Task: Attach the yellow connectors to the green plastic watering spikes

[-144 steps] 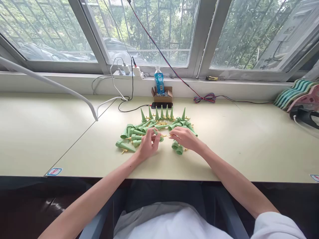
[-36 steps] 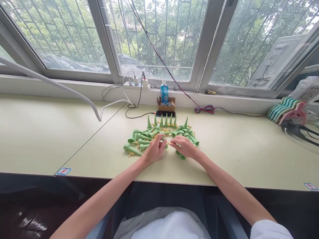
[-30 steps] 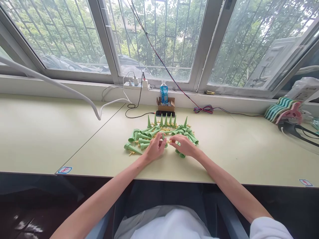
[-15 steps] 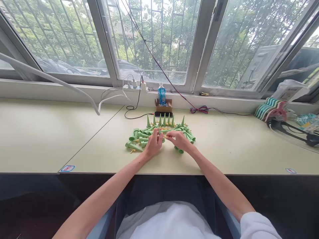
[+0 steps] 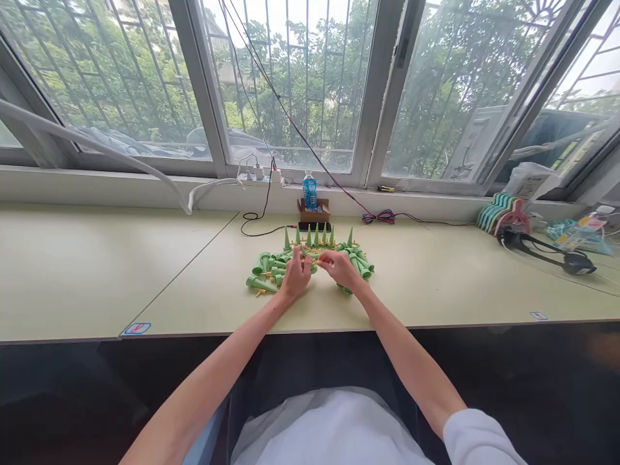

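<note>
My left hand [image 5: 296,276] is closed around a green plastic cone-shaped spike [image 5: 304,251], partly covered by the fingers. My right hand [image 5: 341,268] pinches a small yellow plastic piece [image 5: 316,261] close beside it; whether the two parts touch is too small to tell. Loose green spikes with yellow fittings [image 5: 261,284] lie heaped around the left hand. Another heap of green spikes [image 5: 363,263] sits beyond and right of the right hand. Behind the hands, several spikes [image 5: 316,236] stand upright in a row, tips up.
At the back, a blue bottle [image 5: 310,190] stands in a small cardboard box [image 5: 320,216], with a dark phone [image 5: 314,227] before it. Cables [image 5: 382,217] run along the sill. Hangers [image 5: 498,213] and a black headset [image 5: 542,248] lie at right; a white bent tube [image 5: 145,169] crosses the left.
The whole view has tilted up slightly and shifted. Both hands stay together over the spikes, with the fingers shifting slightly around the small parts.
</note>
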The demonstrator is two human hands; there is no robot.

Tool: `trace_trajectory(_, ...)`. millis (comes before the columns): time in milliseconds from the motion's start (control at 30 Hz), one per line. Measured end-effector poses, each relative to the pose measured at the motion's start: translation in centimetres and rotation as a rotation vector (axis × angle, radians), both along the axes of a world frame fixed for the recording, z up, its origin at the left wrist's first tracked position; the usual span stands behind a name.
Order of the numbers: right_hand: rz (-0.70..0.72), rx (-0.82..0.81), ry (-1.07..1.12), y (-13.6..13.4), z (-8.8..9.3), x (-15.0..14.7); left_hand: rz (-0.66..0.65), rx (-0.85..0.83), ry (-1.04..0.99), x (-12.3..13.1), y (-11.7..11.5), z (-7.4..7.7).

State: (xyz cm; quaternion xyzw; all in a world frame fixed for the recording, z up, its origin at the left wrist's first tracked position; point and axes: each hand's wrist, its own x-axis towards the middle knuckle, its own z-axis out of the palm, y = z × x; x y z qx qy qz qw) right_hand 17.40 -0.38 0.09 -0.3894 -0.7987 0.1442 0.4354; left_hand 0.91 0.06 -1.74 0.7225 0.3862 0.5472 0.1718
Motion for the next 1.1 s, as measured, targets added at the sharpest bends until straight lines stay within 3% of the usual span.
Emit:
trace_trajectory(400, 0.057, -0.129, 0.152, 0.7, -1.5, 0.8, -0.037, 0.080, 0.111, -0.1, 0.3, -0.2)
trace_trajectory(833, 0.000, -0.163, 0.047, 0.4, -1.3, 0.6, -0.098, 0.029, 0.129, 0.0, 0.4, -0.3)
trace_trajectory(1100, 0.029, -0.277, 0.104, 0.6, -1.4, 0.7, -0.086, 0.052, 0.155, 0.0, 0.6, -0.4)
